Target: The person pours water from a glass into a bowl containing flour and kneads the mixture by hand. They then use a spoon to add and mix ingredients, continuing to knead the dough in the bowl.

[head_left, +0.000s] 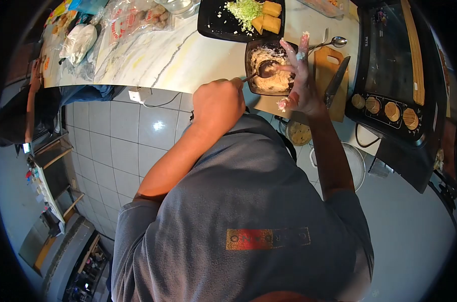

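My left hand (218, 103) is closed around the handle of a spoon (267, 69), whose bowl end rests in a pale, lumpy mixture (272, 83). The mixture fills part of a dark square bowl (249, 83) at the table edge. Over the bowl's right side, my right hand (305, 88) has its fingers spread, with bits of the mixture stuck to the fingertips. One of its fingers reaches in over the mixture near the spoon; whether it touches is unclear.
Behind the bowl is a black tray (218, 31) with chopped green pieces and tofu-like blocks (271, 22). A knife (337, 80) lies on a wooden cutting board (329, 56), near another spoon (337, 42). An oven (389, 65) stands right; plastic bags (133, 22) lie left.
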Demonstrator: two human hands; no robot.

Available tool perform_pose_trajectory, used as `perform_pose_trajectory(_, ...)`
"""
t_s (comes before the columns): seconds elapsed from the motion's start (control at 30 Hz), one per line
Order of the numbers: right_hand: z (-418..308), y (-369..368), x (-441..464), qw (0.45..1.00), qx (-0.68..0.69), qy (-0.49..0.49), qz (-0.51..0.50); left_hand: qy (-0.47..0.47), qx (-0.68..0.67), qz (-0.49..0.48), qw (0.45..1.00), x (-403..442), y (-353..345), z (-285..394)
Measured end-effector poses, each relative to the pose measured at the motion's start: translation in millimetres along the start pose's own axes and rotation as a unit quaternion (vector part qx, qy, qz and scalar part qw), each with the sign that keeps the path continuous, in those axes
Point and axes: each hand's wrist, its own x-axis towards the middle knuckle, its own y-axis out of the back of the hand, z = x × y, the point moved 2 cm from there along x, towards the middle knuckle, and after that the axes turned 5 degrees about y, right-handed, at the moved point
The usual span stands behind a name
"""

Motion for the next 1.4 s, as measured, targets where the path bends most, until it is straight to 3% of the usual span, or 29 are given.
perform_pose_trajectory(0.07,-0.8,0.3,0.9,0.996,0.078,-0.044,0.029,-0.002,0.001,0.032,0.999,-0.3,-0.2,-1.6)
perform_pose_trajectory(0.27,4.7,2.3,-0.1,1.000,-0.009,-0.009,0.012,-0.007,-0.033,0.058,0.998,-3.3,9.4,2.9)
perform_pose_trajectory(0.4,-3.8,1.2,9.1,0.997,0.037,-0.040,0.051,0.009,-0.035,0.054,0.998,-1.5,0.0,-1.8)
perform_pose_trajectory(0.7,1.1,-0.8,-17.3,0.952,0.062,-0.287,0.089,0.084,-0.050,0.054,0.994,10.6,17.2,-23.4)
perform_pose_trajectory(0.77,-9.8,0.8,-9.2,0.934,-0.055,-0.347,0.060,0.109,-0.109,0.057,0.986,13.8,17.3,-31.0)
perform_pose_trajectory(0.8,-8.3,-0.6,-8.5,0.934,-0.057,-0.348,0.062,0.106,-0.109,0.056,0.987,16.4,18.3,-34.0)
perform_pose_trajectory(0.87,-9.3,-4.0,-4.7,0.963,-0.164,-0.209,0.034,0.137,-0.143,0.070,0.978,22.4,20.7,-41.5)
perform_pose_trajectory(0.97,-16.9,-14.2,5.1,0.940,-0.253,-0.224,-0.042,0.155,-0.121,0.093,0.976,36.7,27.3,-52.6)
perform_pose_trajectory(1.27,-1.2,-29.9,21.2,0.864,-0.280,-0.366,-0.204,0.163,-0.080,0.096,0.979,84.5,23.9,-86.6)
perform_pose_trajectory(1.4,19.4,-31.4,0.1,0.919,-0.246,-0.283,-0.122,0.173,-0.092,0.103,0.975,97.4,20.5,-93.8)
